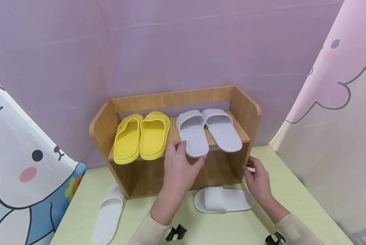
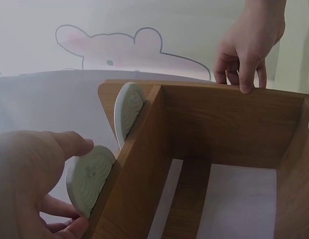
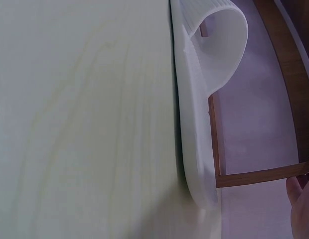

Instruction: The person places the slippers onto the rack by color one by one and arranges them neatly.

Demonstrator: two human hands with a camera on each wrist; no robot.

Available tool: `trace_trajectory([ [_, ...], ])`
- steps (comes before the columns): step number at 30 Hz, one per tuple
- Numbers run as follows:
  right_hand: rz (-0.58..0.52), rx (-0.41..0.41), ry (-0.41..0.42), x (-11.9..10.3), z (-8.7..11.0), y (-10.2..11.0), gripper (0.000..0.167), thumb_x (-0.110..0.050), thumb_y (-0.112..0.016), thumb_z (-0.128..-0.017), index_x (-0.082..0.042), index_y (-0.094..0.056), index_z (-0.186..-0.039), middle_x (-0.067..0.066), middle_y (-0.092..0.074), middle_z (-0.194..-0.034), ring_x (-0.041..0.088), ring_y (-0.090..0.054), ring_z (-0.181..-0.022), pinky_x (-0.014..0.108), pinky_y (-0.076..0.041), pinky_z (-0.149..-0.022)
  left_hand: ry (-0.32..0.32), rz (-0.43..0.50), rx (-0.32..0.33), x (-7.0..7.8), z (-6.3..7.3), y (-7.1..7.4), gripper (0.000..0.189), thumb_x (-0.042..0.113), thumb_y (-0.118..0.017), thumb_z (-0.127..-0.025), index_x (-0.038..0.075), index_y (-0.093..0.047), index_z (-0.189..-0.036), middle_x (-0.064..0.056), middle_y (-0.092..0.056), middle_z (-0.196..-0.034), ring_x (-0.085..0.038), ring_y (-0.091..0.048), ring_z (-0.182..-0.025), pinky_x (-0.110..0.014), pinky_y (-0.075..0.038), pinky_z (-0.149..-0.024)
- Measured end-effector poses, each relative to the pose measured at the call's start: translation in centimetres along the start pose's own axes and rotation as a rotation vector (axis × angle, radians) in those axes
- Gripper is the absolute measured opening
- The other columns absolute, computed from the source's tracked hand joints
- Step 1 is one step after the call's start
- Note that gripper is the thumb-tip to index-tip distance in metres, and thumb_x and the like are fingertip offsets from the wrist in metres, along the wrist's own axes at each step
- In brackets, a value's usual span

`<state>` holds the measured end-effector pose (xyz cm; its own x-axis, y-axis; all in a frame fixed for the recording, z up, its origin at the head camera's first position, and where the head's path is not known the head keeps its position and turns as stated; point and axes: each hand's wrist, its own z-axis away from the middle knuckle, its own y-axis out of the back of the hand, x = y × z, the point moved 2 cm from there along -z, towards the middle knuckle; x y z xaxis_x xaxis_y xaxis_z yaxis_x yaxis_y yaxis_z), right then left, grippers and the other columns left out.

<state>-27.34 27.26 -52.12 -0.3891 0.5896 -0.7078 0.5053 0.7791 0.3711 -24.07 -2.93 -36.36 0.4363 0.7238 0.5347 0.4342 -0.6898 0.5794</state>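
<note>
A wooden shoe rack [image 1: 176,99] carries a pair of light grey slippers, toes to the back, on the right of its upper shelf. With thumb and fingers my left hand [image 1: 179,167] pinches the heel end of the left grey slipper [image 1: 198,141]; the heel juts past the shelf's front edge. The other grey slipper [image 1: 224,132] lies beside it, angled outward. My right hand [image 1: 258,181] grips the front edge of the rack's right side panel [image 2: 234,114], its thumb and fingers on either side. A white slipper [image 1: 236,200] lies sideways on the table before the rack.
On the upper shelf's left sit two yellow slippers [image 1: 127,141], side by side. Another white slipper [image 1: 109,212] lies on the table [image 1: 299,204] by the rack's front left corner. A purple cloth [image 1: 183,44] hangs behind, with printed cloths at both sides.
</note>
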Motion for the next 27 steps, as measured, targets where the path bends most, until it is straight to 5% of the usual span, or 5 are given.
trace_trajectory([
  [5, -0.001, -0.001, 0.000, -0.1, 0.0, 0.0, 0.042, 0.013, -0.071, -0.098, 0.005, -0.063, -0.139, 0.020, -0.074, -0.120, 0.001, -0.063, -0.105, 0.007, -0.053, -0.078, -0.001, 0.009, 0.001, -0.1, 0.0, 0.0, 0.075, 0.042, -0.097, -0.086, -0.007, -0.069, -0.135, -0.018, -0.056, -0.125, -0.032, -0.056, -0.117, -0.046, -0.060, -0.097],
  [14, -0.007, -0.005, 0.001, -0.2, 0.0, 0.1, 0.041, 0.013, -0.070, -0.099, 0.006, -0.063, -0.139, 0.022, -0.074, -0.121, 0.024, -0.069, -0.105, 0.007, -0.053, -0.078, 0.027, 0.024, -0.012, -0.1, 0.3, 0.2, 0.076, 0.042, -0.095, -0.087, -0.005, -0.066, -0.140, -0.015, -0.054, -0.131, -0.030, -0.058, -0.118, -0.044, -0.060, -0.098],
  [22, -0.009, -0.007, -0.012, -0.1, 0.0, 0.0, 0.042, 0.013, -0.070, -0.099, 0.005, -0.063, -0.139, 0.021, -0.074, -0.122, -0.001, -0.061, -0.106, 0.007, -0.053, -0.079, 0.023, 0.060, -0.021, -0.6, 1.1, 1.0, 0.076, 0.038, -0.095, -0.088, -0.001, -0.063, -0.144, -0.013, -0.053, -0.138, -0.031, -0.058, -0.123, -0.046, -0.059, -0.102],
  [27, 0.000, -0.006, -0.012, -0.1, 0.0, 0.0, 0.042, 0.012, -0.070, -0.099, 0.005, -0.063, -0.140, 0.020, -0.074, -0.121, -0.003, -0.061, -0.106, 0.007, -0.053, -0.079, 0.017, 0.072, -0.034, -1.0, 1.7, 1.6, 0.076, 0.036, -0.095, -0.088, 0.005, -0.060, -0.147, -0.011, -0.052, -0.140, -0.031, -0.059, -0.125, -0.048, -0.059, -0.103],
])
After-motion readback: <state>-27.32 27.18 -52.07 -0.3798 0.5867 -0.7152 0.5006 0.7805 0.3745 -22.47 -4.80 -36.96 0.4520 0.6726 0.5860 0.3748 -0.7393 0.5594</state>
